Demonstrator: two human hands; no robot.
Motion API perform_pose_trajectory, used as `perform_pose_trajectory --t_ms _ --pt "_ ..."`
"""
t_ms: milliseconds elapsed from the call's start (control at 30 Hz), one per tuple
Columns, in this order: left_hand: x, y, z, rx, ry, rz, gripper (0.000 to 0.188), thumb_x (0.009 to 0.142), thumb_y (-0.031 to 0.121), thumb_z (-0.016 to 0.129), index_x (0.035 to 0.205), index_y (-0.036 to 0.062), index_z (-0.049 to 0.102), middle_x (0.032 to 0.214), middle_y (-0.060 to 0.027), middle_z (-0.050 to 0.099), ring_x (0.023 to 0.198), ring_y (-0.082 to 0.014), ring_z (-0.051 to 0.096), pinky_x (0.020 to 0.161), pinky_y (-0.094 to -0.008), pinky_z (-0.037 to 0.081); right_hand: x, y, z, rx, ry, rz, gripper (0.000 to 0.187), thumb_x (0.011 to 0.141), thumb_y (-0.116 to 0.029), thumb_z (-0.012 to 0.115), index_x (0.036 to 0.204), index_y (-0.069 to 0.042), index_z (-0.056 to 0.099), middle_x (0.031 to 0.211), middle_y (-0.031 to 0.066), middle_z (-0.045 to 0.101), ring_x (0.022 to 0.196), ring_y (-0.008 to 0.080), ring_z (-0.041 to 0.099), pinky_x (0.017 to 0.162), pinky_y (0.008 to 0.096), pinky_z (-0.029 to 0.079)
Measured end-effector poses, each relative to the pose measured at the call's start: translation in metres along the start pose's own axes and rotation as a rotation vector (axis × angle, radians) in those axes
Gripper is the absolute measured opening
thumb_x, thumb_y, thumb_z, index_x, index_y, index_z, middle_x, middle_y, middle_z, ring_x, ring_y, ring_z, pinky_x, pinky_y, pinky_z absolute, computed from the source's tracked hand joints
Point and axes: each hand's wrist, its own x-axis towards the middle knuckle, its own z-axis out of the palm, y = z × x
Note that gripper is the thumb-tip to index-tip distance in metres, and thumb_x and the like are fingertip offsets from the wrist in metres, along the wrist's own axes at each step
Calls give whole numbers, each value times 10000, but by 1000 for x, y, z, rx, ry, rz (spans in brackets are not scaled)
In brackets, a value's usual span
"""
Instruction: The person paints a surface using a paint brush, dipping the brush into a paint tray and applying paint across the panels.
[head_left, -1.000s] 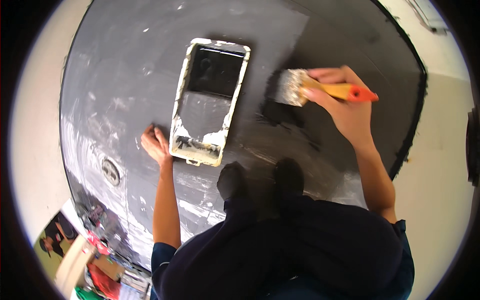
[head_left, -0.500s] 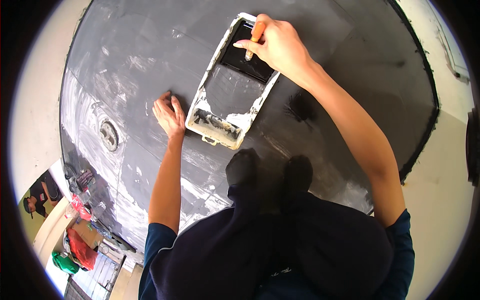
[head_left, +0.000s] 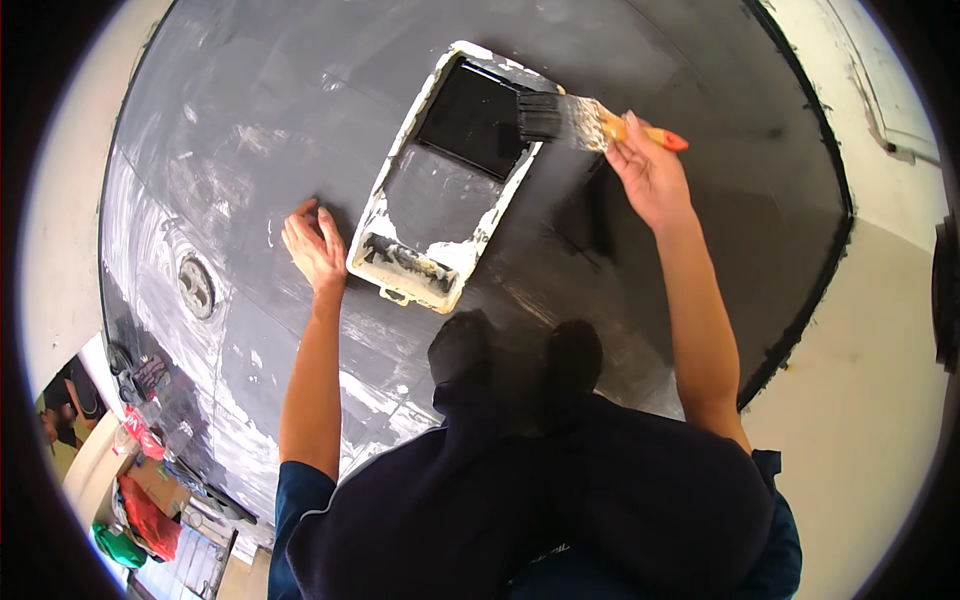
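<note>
- Person crouches on a dark grey, freshly coated floor surface (head_left: 250, 120); two dark shoes (head_left: 515, 350) planted just below a paint tray.
- Right hand (head_left: 650, 175): fingers closed round the orange handle of a wide flat paintbrush with black-loaded bristles (head_left: 575, 120). Brush is held nearly level, bristle end over the right rim of the tray, handle pointing away to the right.
- White plastic rectangular paint tray (head_left: 450, 260) lies on the floor between the two hands, tilted diagonally. Its deep well at the far end holds glossy black coating (head_left: 472, 118); the sloped near end is smeared grey with dried white crust along the lip.
- Left hand (head_left: 312, 245): fingers spread flat, palm pressed on the floor just beside the tray's near left corner. Holds nothing; looks to be bracing body weight.
- Judgement on step: bristles look wet and dark, and the brush sits at the tray edge, so this reads as the loading stage, brush just at the well.
- Judgement on next move: carrying the loaded brush to a thin patch calls for a level hold so nothing drips, and a steady brace from the left hand.
- Round metal floor drain (head_left: 196, 287) sits left of the left hand, well apart from the tray.
- Pale uncoated concrete (head_left: 860, 380) borders the dark area at right.
</note>
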Motion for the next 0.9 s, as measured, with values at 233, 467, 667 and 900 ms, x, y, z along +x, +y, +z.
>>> perform_pose_trajectory --t_ms 233,467,667,900 --pt "1 -13 5 25 -4 44 296 1014 235 624 1225 33 669 955 -132 617 921 -336 556 869 -470 460 -68 1 -83 428 -64 -72 257 1084 -187 588 1273 -18 624 1318 126 674 1225 230 630 1049 401 515" --pt "3 -24 9 26 6 39 283 1026 257 634 1211 48 678 967 -97 604 924 -287 553 866 -444 458 -150 -82 -164 26 502 -210 260 1035 -145 669 1230 26 687 1163 103 737 1082 200 694 960 372 544" --pt "0 -29 14 34 9 44 287 1038 266 623 1224 51 663 983 -92 609 938 -285 555 890 -444 448 -134 -99 -130 -683 651 -446 293 971 -96 771 1214 55 705 1052 76 753 943 108 697 839 258 545" --pt "1 -30 10 29 -9 60 321 1054 310 596 1228 46 656 989 -101 612 920 -296 556 886 -448 447 -125 -65 -123 -1228 432 -592 145 944 -36 766 1082 2 741 1013 94 785 901 147 716 837 289 559"
